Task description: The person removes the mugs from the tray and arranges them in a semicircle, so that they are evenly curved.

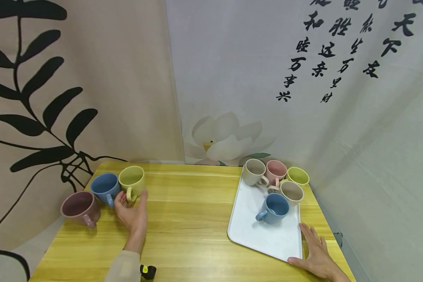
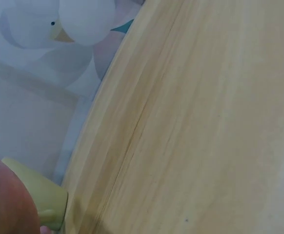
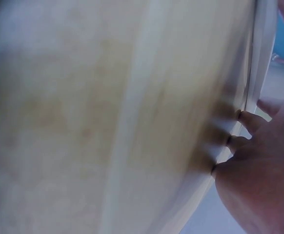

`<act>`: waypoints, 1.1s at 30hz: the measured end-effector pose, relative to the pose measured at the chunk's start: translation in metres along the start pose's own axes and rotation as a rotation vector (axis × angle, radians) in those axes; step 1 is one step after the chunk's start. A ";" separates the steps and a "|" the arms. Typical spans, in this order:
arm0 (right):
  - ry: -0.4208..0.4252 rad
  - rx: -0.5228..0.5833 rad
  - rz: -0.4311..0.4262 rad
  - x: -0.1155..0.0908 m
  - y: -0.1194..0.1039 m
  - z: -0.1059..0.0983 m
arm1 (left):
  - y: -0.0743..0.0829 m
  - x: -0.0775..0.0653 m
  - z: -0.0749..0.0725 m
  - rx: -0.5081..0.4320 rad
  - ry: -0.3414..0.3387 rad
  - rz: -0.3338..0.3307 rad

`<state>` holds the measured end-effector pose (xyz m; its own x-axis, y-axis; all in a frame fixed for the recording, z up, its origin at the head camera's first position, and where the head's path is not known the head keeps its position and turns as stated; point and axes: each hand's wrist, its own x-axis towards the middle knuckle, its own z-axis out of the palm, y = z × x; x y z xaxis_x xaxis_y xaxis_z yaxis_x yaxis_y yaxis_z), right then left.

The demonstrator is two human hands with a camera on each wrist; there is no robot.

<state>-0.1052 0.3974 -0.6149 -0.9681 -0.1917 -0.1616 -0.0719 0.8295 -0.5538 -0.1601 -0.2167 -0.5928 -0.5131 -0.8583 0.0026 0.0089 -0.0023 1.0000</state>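
My left hand (image 1: pixel 133 213) is at a yellow mug (image 1: pixel 132 177), its fingers and thumb on either side of the mug's handle; whether they grip it I cannot tell. That mug stands upright, also partly visible behind the hand in the left wrist view. Touching it is a blue mug (image 1: pixel 105 185), and a purple mug (image 1: pixel 79 206) stands farther left. My right hand (image 1: pixel 317 252) has its fingers spread along the right edge of a white tray (image 1: pixel 246 231), with the thumb at the near corner. In the right wrist view, the fingertips (image 3: pixel 247 119) are by the tray's edge.
On the tray stand a second blue mug (image 1: pixel 275 208), a grey mug (image 1: pixel 253 172), a pink mug (image 1: pixel 276 170), a beige mug (image 1: pixel 291 192) and a yellow-green mug (image 1: pixel 298 176). A small black-and-yellow object (image 1: pixel 148 271) lies near the left sleeve. A printed curtain (image 1: pixel 232 78) hangs behind the wooden table (image 1: pixel 187 219).
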 end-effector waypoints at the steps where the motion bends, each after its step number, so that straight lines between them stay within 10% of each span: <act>1: 0.000 0.001 0.000 0.000 0.000 0.000 | 0.000 -0.001 0.000 0.007 -0.008 0.009; 18: 0.006 0.012 -0.014 -0.001 0.003 0.001 | 0.007 -0.037 -0.001 0.132 -0.149 0.231; 33: 0.016 0.017 -0.023 -0.001 0.004 0.002 | 0.034 -0.088 0.055 0.060 -0.418 0.480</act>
<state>-0.1044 0.4000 -0.6187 -0.9699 -0.2023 -0.1355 -0.0903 0.8157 -0.5714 -0.1618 -0.1125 -0.5583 -0.7555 -0.4843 0.4412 0.2789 0.3716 0.8855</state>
